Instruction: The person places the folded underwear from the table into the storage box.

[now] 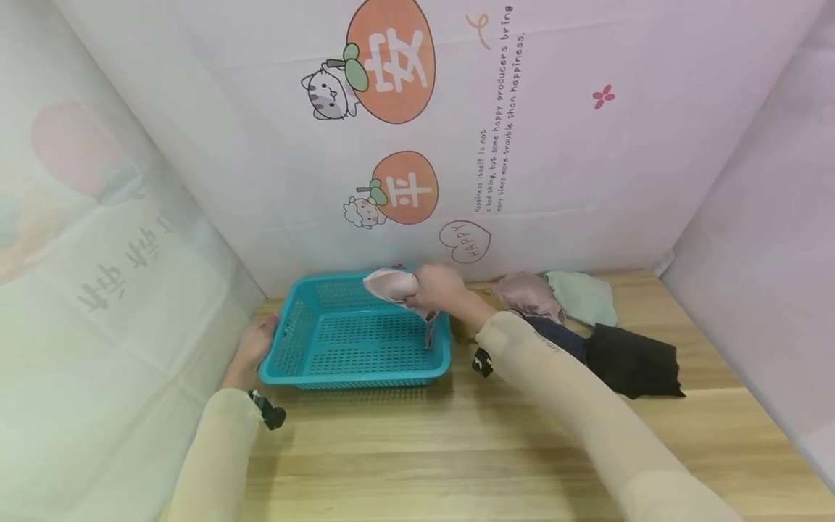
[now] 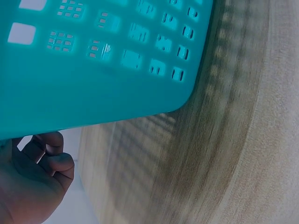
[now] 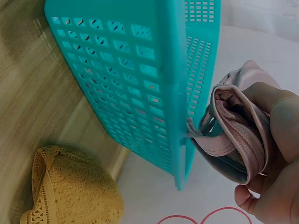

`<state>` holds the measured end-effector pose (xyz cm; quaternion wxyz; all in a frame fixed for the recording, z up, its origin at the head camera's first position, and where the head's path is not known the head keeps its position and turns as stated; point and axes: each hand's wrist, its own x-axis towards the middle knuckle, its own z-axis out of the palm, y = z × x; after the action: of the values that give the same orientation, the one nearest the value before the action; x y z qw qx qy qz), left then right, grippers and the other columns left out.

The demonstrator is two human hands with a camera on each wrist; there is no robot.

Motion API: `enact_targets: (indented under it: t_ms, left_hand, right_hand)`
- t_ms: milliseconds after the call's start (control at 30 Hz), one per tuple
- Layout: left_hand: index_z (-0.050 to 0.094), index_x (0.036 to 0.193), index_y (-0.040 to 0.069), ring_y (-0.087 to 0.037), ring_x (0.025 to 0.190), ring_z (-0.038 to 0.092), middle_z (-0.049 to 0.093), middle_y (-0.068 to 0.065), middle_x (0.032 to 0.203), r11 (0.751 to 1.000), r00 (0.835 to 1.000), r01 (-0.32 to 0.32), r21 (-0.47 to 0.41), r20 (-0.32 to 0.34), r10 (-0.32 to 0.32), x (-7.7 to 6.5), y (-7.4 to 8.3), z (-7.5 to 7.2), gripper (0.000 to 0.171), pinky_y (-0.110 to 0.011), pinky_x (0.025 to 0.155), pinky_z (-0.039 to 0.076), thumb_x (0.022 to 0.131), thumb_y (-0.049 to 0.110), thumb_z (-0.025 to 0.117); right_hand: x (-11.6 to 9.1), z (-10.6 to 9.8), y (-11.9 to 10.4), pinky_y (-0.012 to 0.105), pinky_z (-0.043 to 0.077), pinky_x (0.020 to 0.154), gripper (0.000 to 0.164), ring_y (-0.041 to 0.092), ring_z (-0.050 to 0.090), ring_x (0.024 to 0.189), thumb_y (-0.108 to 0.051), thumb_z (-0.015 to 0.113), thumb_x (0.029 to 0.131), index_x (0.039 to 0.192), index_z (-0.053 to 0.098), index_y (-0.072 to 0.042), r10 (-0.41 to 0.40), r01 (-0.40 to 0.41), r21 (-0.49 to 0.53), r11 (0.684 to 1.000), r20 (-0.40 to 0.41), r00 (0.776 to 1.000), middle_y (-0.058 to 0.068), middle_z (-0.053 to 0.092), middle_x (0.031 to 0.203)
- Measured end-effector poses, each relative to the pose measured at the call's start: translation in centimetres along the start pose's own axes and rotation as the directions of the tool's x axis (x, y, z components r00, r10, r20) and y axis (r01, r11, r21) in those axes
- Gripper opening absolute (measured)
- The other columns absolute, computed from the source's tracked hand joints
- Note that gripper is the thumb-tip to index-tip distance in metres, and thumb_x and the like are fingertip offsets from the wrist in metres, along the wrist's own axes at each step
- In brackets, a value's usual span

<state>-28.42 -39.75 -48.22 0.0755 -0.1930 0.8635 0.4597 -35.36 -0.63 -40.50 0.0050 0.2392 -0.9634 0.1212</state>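
A turquoise plastic basket with perforated sides stands on the wooden table against the back wall. At its left rim is my left hand, fingers curled at the edge; in the left wrist view this hand shows right beside the rim. My right hand grips a pale pink satin bra over the basket's right back part, one strap hanging down inside. Seen from the right wrist, the bra is bunched and folded in the fingers, its strap close to the basket's rim.
A mustard lace garment lies right of the basket, partly behind my right arm in the head view. Further right lie a dusty pink garment, a pale green one, a dark navy one and a black one. Printed cloth walls enclose the table.
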Motion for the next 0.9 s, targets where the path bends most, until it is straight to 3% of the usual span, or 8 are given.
enact_targets:
  t_ms: [233, 367, 500, 633, 733, 900]
  left_hand:
    - [0.025, 0.158, 0.007, -0.042, 0.148, 0.032, 0.033, -0.021, 0.16, 0.999, 1.0, 0.006, -0.044, 0.008, -0.006, 0.1, -0.2, 0.2, 0.075, -0.061, 0.119, 0.03, 0.105, 0.059, 0.02]
    - [0.027, 0.157, 0.005, -0.043, 0.147, 0.032, 0.033, -0.023, 0.159, 1.0, 1.0, -0.001, -0.016, -0.006, 0.001, 0.0, -0.1, 0.2, 0.078, -0.061, 0.119, 0.03, 0.104, 0.062, 0.019]
    - [0.028, 0.157, 0.003, -0.044, 0.147, 0.031, 0.032, -0.025, 0.159, 1.0, 1.0, -0.011, 0.016, -0.013, 0.011, 0.2, 0.1, 0.3, 0.077, -0.061, 0.12, 0.028, 0.105, 0.06, 0.019]
    - [0.027, 0.157, 0.004, -0.045, 0.149, 0.029, 0.03, -0.024, 0.161, 1.0, 1.0, -0.019, 0.019, -0.012, 0.019, 0.4, 0.3, 0.4, 0.077, -0.061, 0.121, 0.026, 0.105, 0.061, 0.02]
    - [0.026, 0.157, 0.005, -0.044, 0.149, 0.029, 0.031, -0.023, 0.161, 1.0, 1.0, -0.009, 0.009, -0.01, 0.009, 0.4, 0.3, 0.5, 0.079, -0.061, 0.12, 0.027, 0.104, 0.063, 0.02]
    - [0.027, 0.157, 0.006, -0.044, 0.147, 0.031, 0.034, -0.023, 0.159, 1.0, 1.0, 0.011, 0.018, -0.014, -0.011, 0.3, 0.2, 0.3, 0.08, -0.061, 0.12, 0.028, 0.103, 0.065, 0.018]
  right_hand:
    - [1.0, 1.2, 0.2, 0.033, 0.057, 0.07, 0.038, 0.016, 0.064, 0.078, -0.046, 0.077, 0.083, 0.099, 0.069, -0.013, -0.011, 0.01, -0.035, 0.999, -0.008, 1.0, 0.0, 0.071, 0.09]
    - [1.5, 1.8, 0.2, 0.035, 0.058, 0.072, 0.039, 0.016, 0.065, 0.079, -0.047, 0.076, 0.084, 0.1, 0.069, -0.013, -0.026, 0.025, -0.069, 0.997, -0.013, 1.0, 0.0, 0.072, 0.092]
    - [1.9, 2.4, 0.2, 0.04, 0.056, 0.083, 0.041, 0.019, 0.065, 0.085, -0.05, 0.076, 0.085, 0.102, 0.07, -0.014, -0.034, 0.033, -0.104, 0.994, -0.012, 0.999, 0.0, 0.073, 0.094]
    - [2.2, 3.2, 0.5, 0.049, 0.049, 0.101, 0.047, 0.023, 0.063, 0.101, -0.053, 0.076, 0.083, 0.11, 0.07, -0.014, -0.033, 0.034, -0.117, 0.993, 0.01, 0.999, 0.001, 0.073, 0.104]
    - [2.3, 3.8, 0.9, 0.054, 0.04, 0.112, 0.062, 0.028, 0.057, 0.118, -0.057, 0.076, 0.081, 0.125, 0.066, -0.015, -0.019, 0.022, -0.113, 0.993, 0.03, 0.999, 0.003, 0.07, 0.121]
    - [2.2, 4.0, 1.3, 0.053, 0.037, 0.116, 0.076, 0.032, 0.049, 0.131, -0.063, 0.073, 0.081, 0.138, 0.059, -0.015, -0.016, 0.017, -0.084, 0.996, 0.014, 1.0, 0.006, 0.063, 0.137]
